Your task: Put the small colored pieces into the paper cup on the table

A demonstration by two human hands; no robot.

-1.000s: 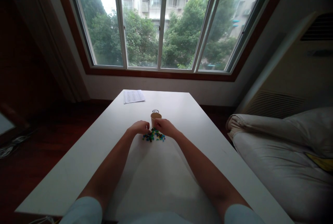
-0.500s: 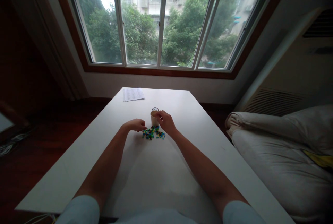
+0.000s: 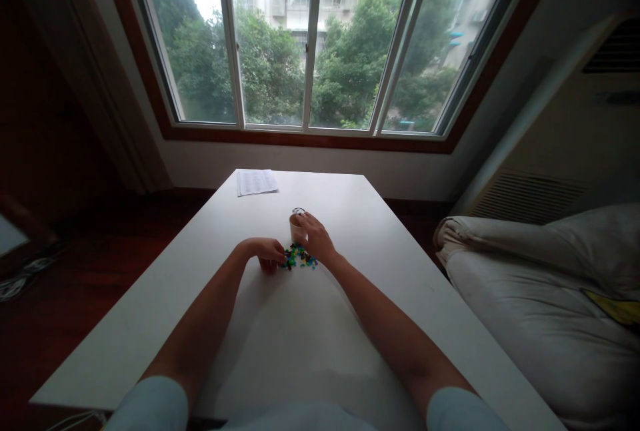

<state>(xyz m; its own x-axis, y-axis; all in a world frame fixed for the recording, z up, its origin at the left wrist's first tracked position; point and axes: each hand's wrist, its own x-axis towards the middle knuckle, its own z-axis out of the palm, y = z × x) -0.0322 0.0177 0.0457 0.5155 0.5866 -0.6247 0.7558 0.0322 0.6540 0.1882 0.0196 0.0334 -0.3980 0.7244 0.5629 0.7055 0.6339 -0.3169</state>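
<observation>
A heap of small coloured beads [image 3: 295,256], green, blue, yellow and dark red, lies on the white table. Just behind it stands a paper cup [image 3: 295,231], upright, its inside brown. My right hand [image 3: 317,237] is at the cup's right side, with its fingers curled around the rim and wall. At the left edge of the beads, my left hand [image 3: 270,254] rests low with bent fingertips drawn together. Whatever is between those fingertips is too small to make out. Part of the heap is hidden behind the left fingers.
A thin dark looped object [image 3: 299,210] lies just behind the cup. Printed sheets [image 3: 257,182] rest at the far left corner of the white table [image 3: 400,284]. To the right is a sofa with a pale cover [image 3: 530,297]; a window [image 3: 310,51] fills the far wall.
My left hand has moved slightly right and down, onto the edge of the beads. My right hand has shifted from over the cup's opening to its right side.
</observation>
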